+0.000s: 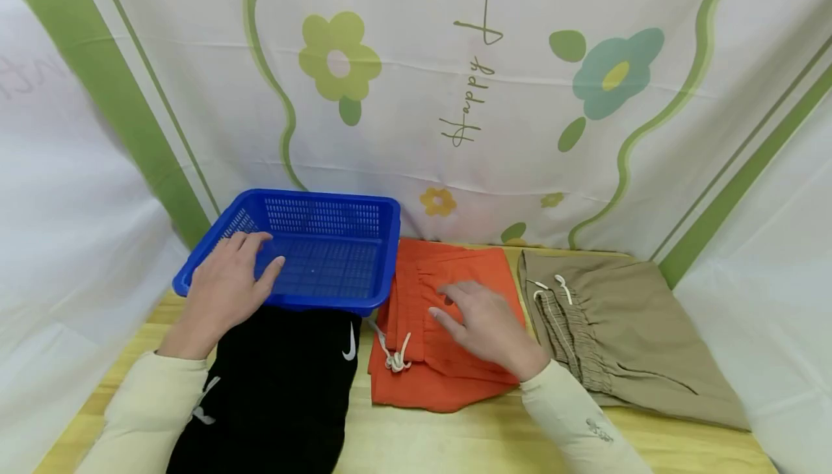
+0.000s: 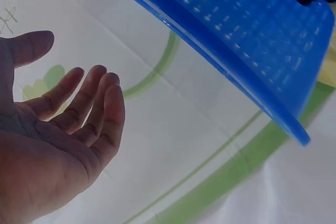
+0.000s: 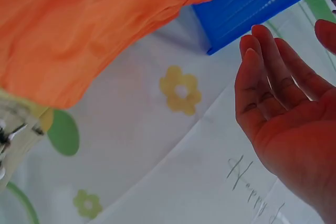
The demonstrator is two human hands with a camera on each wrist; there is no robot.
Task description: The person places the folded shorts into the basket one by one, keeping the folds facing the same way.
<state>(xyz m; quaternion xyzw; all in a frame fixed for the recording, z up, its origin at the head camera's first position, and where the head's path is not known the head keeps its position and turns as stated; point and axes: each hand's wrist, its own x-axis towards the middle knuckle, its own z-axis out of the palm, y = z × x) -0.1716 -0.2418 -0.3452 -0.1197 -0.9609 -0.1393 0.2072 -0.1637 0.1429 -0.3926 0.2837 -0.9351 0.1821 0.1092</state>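
Note:
My left hand (image 1: 227,282) hovers over the left part of a blue plastic basket (image 1: 390,243), fingers loosely bent and thumb spread. In the left wrist view the left palm (image 2: 58,145) shows with nothing in it. My right hand (image 1: 484,322) is above folded orange shorts (image 1: 448,387) that have a white drawstring, its fingers relaxed; the right wrist view shows its palm (image 3: 294,129) bare too. Black folded pants (image 1: 286,394) with a white swoosh lie in front of the basket, below the left hand. Folded khaki pants (image 1: 650,329) with an elastic waist lie at the right.
The garments and basket sit side by side on a light wooden table (image 1: 403,445). A white curtain (image 1: 416,98) with printed flowers and lettering stands right behind them, and white fabric (image 1: 786,315) closes in both sides.

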